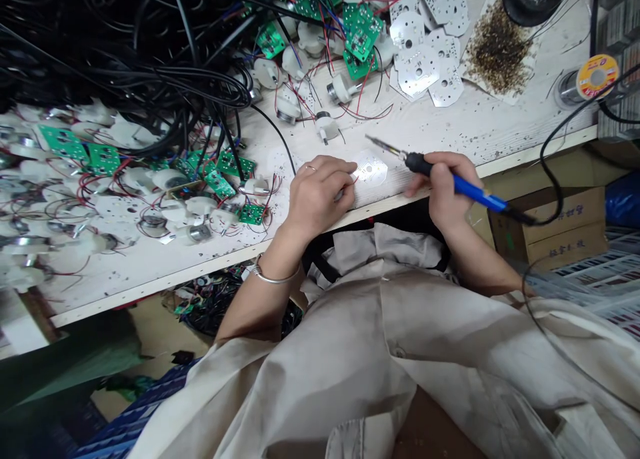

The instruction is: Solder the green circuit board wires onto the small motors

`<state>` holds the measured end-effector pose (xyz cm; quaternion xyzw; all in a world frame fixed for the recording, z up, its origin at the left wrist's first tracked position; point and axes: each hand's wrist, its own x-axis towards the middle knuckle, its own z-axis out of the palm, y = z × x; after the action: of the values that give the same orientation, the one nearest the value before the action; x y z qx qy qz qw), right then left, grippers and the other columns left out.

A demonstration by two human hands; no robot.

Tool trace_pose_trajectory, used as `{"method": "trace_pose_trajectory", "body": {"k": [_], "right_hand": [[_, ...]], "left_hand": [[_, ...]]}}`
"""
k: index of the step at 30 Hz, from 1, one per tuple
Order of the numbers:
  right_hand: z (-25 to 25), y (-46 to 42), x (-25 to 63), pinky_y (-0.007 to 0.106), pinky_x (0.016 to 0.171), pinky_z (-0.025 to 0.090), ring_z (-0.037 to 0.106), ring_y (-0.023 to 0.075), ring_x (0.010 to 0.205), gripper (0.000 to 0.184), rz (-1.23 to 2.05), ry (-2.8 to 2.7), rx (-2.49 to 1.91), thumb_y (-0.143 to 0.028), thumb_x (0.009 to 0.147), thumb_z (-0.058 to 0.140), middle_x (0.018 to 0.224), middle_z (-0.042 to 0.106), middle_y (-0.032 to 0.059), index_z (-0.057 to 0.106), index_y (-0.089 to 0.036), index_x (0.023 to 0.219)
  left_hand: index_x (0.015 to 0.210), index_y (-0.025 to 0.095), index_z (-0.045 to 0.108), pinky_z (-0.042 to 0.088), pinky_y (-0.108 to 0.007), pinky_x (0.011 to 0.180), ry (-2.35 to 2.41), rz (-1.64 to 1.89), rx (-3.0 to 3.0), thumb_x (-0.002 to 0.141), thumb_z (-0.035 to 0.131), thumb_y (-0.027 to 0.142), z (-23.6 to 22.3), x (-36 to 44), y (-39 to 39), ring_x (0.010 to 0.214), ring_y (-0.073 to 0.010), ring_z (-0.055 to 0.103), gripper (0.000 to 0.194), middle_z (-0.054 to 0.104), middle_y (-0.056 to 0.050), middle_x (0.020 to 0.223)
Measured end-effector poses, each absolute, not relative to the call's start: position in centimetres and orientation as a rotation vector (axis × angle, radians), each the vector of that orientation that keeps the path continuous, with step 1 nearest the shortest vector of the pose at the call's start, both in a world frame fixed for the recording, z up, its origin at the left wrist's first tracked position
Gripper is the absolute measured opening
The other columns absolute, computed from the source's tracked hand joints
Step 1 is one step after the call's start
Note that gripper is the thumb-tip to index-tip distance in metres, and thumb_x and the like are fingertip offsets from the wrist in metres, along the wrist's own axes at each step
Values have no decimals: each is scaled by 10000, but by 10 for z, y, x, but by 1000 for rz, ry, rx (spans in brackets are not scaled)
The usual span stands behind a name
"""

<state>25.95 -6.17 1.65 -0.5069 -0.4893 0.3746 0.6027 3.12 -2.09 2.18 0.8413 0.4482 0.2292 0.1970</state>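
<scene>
My right hand [443,189] is wrapped round a blue-handled soldering iron [460,185], its metal tip pointing left above the bench. My left hand [320,192], a ring on one finger and a metal bangle on the wrist, has its fingers curled and pinched on thin red wires at the edge of a white round LED plate [371,171]. The plate lies flat on the white bench [500,125] between both hands, near the front edge. The iron's tip hovers just above and beyond the plate, not touching it.
Green circuit boards [361,31] with red wires, small white motors [325,125] and more white plates [425,59] lie behind. A thick tangle of black cables [125,52] fills the left. A solder spool [595,77], a brownish debris patch [497,49] and cardboard boxes [555,229] are on the right.
</scene>
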Motion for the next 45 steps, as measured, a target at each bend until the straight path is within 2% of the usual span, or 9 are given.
{"method": "trace_pose_trajectory", "body": {"k": [3, 5, 9, 17, 24, 28, 35, 41, 45], "right_hand": [[13, -61, 260, 356, 875, 649, 780, 177, 955, 332, 757, -1550, -1130, -418, 964, 633, 1058, 795, -11, 608, -325, 1282], [8, -59, 260, 382, 956, 629, 754, 203, 1083, 353, 591, -1841, -1061, -421, 968, 620, 1169, 780, 19, 604, -310, 1303], [-1, -55, 259, 357, 922, 635, 753, 198, 1064, 356, 307, -2091, -1118, -459, 1020, 501, 1154, 784, 52, 611, -242, 1280], [0, -58, 261, 344, 876, 638, 754, 203, 1056, 372, 271, -2174, -1204, -459, 1035, 440, 1161, 784, 59, 608, -237, 1282], [1, -58, 260, 311, 899, 625, 751, 185, 1072, 338, 216, -2159, -1141, -385, 1028, 482, 1186, 778, 61, 587, -217, 1301], [1, -57, 260, 322, 911, 622, 749, 192, 1078, 365, 284, -2188, -1188, -434, 1032, 460, 1176, 778, 67, 608, -217, 1285], [1, -57, 260, 322, 922, 619, 747, 191, 1083, 365, 340, -2181, -1167, -418, 1026, 476, 1192, 770, 72, 595, -216, 1306], [4, -57, 262, 335, 941, 621, 741, 197, 1109, 360, 388, -2194, -1181, -408, 1024, 478, 1206, 766, 69, 590, -225, 1312], [6, -57, 262, 333, 938, 627, 743, 196, 1117, 360, 403, -2188, -1164, -413, 1022, 485, 1218, 765, 66, 590, -223, 1309]], "left_hand": [[833, 205, 649, 575, -400, 893, 1196, 675, 2397, 934, 569, 200, 21, 29, -19, 1025, -205, 700, 129, 779, -32, 1077], [896, 200, 669, 578, -396, 911, 1133, 706, 2411, 962, 568, 227, 22, 26, -18, 1033, -202, 704, 124, 776, -40, 1097], [1057, 220, 695, 558, -430, 1006, 1085, 783, 2338, 997, 579, 269, 35, 13, -27, 1147, -217, 688, 139, 756, -51, 1187], [1155, 291, 671, 490, -492, 1023, 893, 716, 2623, 941, 711, 225, 48, -8, -62, 1138, -247, 696, 227, 779, 12, 1123], [1047, 248, 615, 500, -425, 1019, 933, 914, 2525, 966, 623, 192, 34, 7, -60, 972, -178, 709, 99, 752, 20, 935], [955, 217, 600, 534, -344, 848, 1194, 942, 2291, 1010, 510, 209, 44, 19, -51, 811, -150, 640, 106, 670, 4, 817], [933, 215, 752, 494, -261, 654, 1402, 929, 2278, 954, 663, 236, 33, 29, -36, 755, -129, 635, 94, 677, -4, 833], [876, 212, 702, 562, -358, 840, 1321, 853, 2435, 943, 590, 181, 18, 33, -27, 965, -198, 711, 135, 776, -36, 1031], [874, 223, 682, 565, -371, 851, 1241, 793, 2508, 947, 587, 183, 16, 30, -21, 970, -202, 718, 127, 790, -27, 998]]}}
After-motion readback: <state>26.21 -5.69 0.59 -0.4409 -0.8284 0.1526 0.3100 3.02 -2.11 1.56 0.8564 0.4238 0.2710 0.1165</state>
